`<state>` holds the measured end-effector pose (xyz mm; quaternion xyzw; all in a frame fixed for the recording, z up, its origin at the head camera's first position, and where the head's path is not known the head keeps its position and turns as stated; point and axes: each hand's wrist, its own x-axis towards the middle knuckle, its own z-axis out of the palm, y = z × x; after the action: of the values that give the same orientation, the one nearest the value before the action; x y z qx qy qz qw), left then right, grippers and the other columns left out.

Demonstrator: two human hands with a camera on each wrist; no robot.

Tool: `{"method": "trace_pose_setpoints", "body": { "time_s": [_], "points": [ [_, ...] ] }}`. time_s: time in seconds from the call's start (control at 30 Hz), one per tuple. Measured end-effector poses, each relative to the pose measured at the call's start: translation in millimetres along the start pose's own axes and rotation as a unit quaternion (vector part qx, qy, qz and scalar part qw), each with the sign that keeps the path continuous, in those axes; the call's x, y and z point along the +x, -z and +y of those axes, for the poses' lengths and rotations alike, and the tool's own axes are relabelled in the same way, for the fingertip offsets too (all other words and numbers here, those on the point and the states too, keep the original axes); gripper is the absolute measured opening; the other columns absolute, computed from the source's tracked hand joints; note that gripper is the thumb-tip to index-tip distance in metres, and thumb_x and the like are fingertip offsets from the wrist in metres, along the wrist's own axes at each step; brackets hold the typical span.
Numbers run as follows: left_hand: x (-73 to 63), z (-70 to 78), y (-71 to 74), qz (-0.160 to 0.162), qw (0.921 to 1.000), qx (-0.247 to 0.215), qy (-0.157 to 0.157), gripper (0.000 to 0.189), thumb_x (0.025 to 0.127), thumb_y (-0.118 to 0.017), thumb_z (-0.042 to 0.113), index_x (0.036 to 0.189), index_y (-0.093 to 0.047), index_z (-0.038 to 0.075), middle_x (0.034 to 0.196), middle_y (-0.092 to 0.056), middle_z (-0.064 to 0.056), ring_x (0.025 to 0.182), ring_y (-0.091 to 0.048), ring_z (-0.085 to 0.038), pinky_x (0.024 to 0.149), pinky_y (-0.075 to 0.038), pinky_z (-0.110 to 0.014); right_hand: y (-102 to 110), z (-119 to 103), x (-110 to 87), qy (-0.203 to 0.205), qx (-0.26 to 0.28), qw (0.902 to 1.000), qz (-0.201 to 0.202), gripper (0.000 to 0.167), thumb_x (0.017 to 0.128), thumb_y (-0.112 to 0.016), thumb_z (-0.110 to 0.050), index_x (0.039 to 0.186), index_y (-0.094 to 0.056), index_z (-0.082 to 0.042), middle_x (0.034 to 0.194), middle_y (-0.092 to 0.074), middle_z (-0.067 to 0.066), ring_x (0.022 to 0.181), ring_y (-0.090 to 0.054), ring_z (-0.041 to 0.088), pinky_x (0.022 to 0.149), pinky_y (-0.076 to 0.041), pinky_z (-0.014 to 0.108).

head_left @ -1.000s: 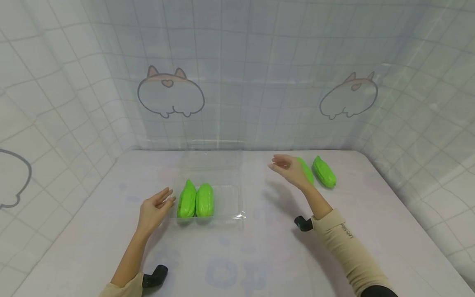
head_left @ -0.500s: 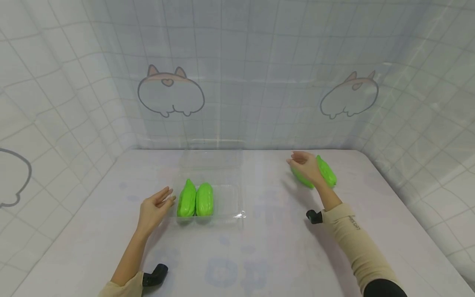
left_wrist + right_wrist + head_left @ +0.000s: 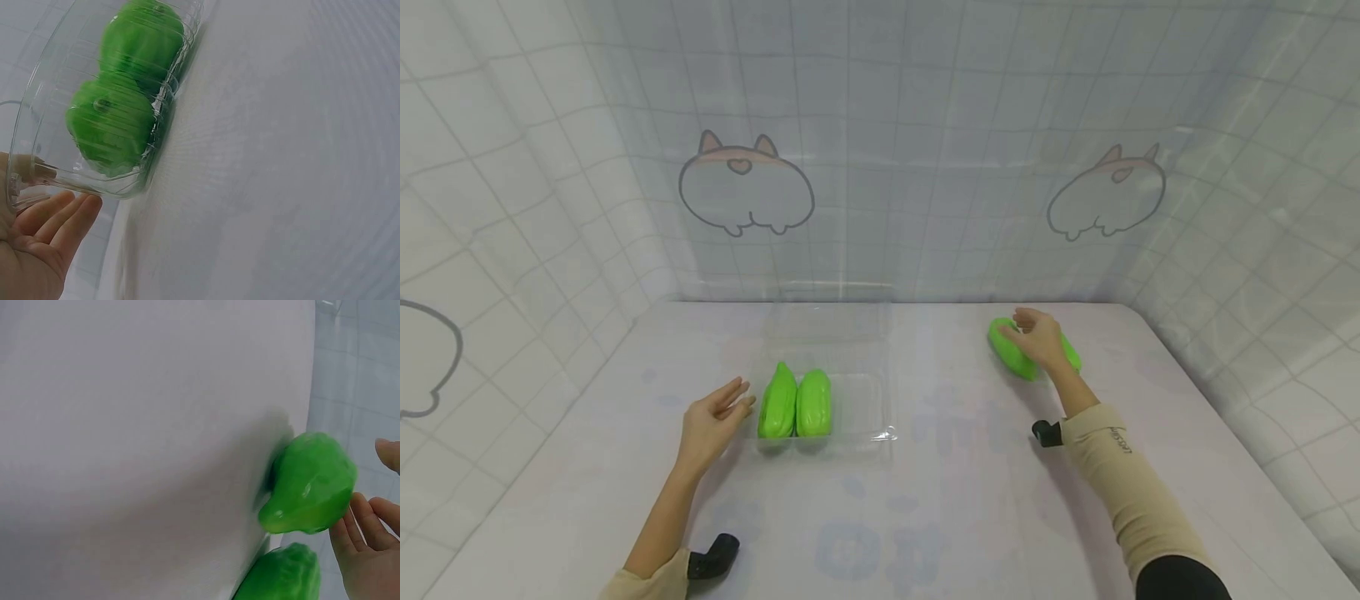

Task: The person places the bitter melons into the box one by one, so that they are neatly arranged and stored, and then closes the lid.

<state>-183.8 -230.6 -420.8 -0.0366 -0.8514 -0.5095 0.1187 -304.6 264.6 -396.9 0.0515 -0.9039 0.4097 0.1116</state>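
Bumpy green gourds, one end tapering to a tip, lie on the table. My right hand (image 3: 1039, 335) is over a gourd (image 3: 1011, 348) at the back right. In the right wrist view its fingers (image 3: 369, 528) are against or close by this gourd, with the thumb held apart. Behind that hand another gourd (image 3: 1070, 353) is partly hidden. Two more gourds (image 3: 778, 402) (image 3: 814, 404) lie side by side in a clear plastic clamshell box (image 3: 861, 408). My left hand (image 3: 711, 423) is at the box's left side, fingers loosely extended. The left wrist view shows its fingertips (image 3: 92, 203) close by the box's rim; contact is unclear.
The clamshell's raised lid (image 3: 829, 321) leans back toward the rear curtain (image 3: 925, 167). Grid-patterned sheets enclose the white table (image 3: 955, 500) at the back and both sides. A black camera mount (image 3: 715, 557) sits at the left wrist, another (image 3: 1047, 433) at the right.
My right hand has moved rightward, from left of the loose gourds to over the nearer one, which has shifted or turned slightly. The left hand and the box have stayed put.
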Motion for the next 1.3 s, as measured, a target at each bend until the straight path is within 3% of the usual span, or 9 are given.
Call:
{"method": "trace_pose_setpoints", "body": {
  "time_s": [0.23, 0.5, 0.67, 0.77, 0.9, 1.03, 1.17, 1.3],
  "points": [
    [-0.2, -1.6, 0.3, 0.000, 1.0000, 0.004, 0.001, 0.048, 0.093, -0.060, 0.012, 0.133, -0.045, -0.010, 0.125, -0.056, -0.022, 0.093, -0.066, -0.010, 0.071, -0.049, -0.006, 2, 7, -1.5, -0.013, -0.016, 0.9997, -0.012, 0.056, 0.090, -0.065, -0.017, 0.130, -0.043, 0.015, 0.125, -0.052, 0.033, 0.115, -0.051, 0.047, 0.096, -0.044, 0.052],
    [-0.4, -2.7, -0.5, 0.001, 1.0000, 0.001, -0.007, 0.046, 0.092, -0.059, 0.008, 0.132, -0.045, -0.012, 0.125, -0.056, -0.024, 0.098, -0.065, -0.028, 0.071, -0.049, -0.007, 0, 11, -2.4, -0.041, -0.030, 0.9980, -0.038, 0.061, 0.091, -0.063, -0.024, 0.133, -0.040, 0.015, 0.130, -0.048, 0.032, 0.118, -0.049, 0.045, 0.098, -0.043, 0.050],
    [-0.2, -3.6, -1.1, 0.002, 1.0000, 0.003, -0.008, 0.046, 0.092, -0.059, 0.007, 0.132, -0.046, -0.012, 0.124, -0.056, -0.024, 0.097, -0.066, -0.024, 0.071, -0.049, -0.007, -3, 16, -0.2, -0.029, -0.038, 0.9977, -0.047, 0.072, 0.088, -0.064, -0.038, 0.130, -0.043, 0.016, 0.127, -0.049, 0.034, 0.114, -0.051, 0.046, 0.095, -0.046, 0.050],
    [-0.2, -3.9, -1.3, 0.000, 1.0000, -0.002, -0.007, 0.046, 0.092, -0.059, 0.008, 0.132, -0.045, -0.012, 0.125, -0.055, -0.024, 0.096, -0.066, -0.023, 0.071, -0.050, -0.008, -2, 16, 1.2, -0.046, -0.057, 0.9954, -0.061, 0.079, 0.086, -0.063, -0.047, 0.128, -0.045, 0.017, 0.127, -0.049, 0.034, 0.116, -0.048, 0.046, 0.096, -0.045, 0.051],
    [-0.2, -3.8, -1.3, -0.001, 0.9999, -0.010, -0.006, 0.047, 0.092, -0.060, 0.008, 0.132, -0.045, -0.011, 0.125, -0.055, -0.024, 0.097, -0.065, -0.025, 0.072, -0.050, -0.008, -1, 9, 2.7, -0.085, -0.090, 0.9889, -0.082, 0.072, 0.089, -0.060, -0.043, 0.127, -0.046, 0.017, 0.129, -0.048, 0.034, 0.121, -0.044, 0.046, 0.101, -0.039, 0.053],
    [0.0, -3.8, -1.3, 0.000, 0.9999, -0.012, -0.005, 0.047, 0.092, -0.060, 0.008, 0.132, -0.045, -0.012, 0.125, -0.055, -0.025, 0.097, -0.066, -0.025, 0.071, -0.050, -0.008, 1, 4, 2.8, -0.095, -0.119, 0.9841, -0.091, 0.066, 0.090, -0.059, -0.039, 0.124, -0.049, 0.017, 0.128, -0.049, 0.034, 0.120, -0.045, 0.046, 0.101, -0.039, 0.053],
    [0.2, -4.3, -1.0, 0.002, 0.9999, -0.009, -0.008, 0.046, 0.092, -0.059, 0.006, 0.132, -0.045, -0.012, 0.125, -0.055, -0.026, 0.094, -0.066, -0.016, 0.071, -0.049, -0.008, 2, 3, 2.7, -0.093, -0.102, 0.9865, -0.088, 0.068, 0.089, -0.061, -0.040, 0.125, -0.050, 0.016, 0.128, -0.050, 0.033, 0.120, -0.046, 0.045, 0.100, -0.040, 0.053],
    [0.1, -3.7, -0.6, 0.003, 0.9999, -0.007, -0.010, 0.047, 0.092, -0.059, 0.006, 0.132, -0.045, -0.013, 0.125, -0.055, -0.026, 0.096, -0.066, -0.021, 0.071, -0.050, -0.008, 3, 1, 1.6, -0.091, -0.053, 0.9911, -0.082, 0.068, 0.089, -0.062, -0.041, 0.128, -0.048, 0.013, 0.131, -0.049, 0.031, 0.122, -0.045, 0.043, 0.102, -0.039, 0.052]
  ]
}}
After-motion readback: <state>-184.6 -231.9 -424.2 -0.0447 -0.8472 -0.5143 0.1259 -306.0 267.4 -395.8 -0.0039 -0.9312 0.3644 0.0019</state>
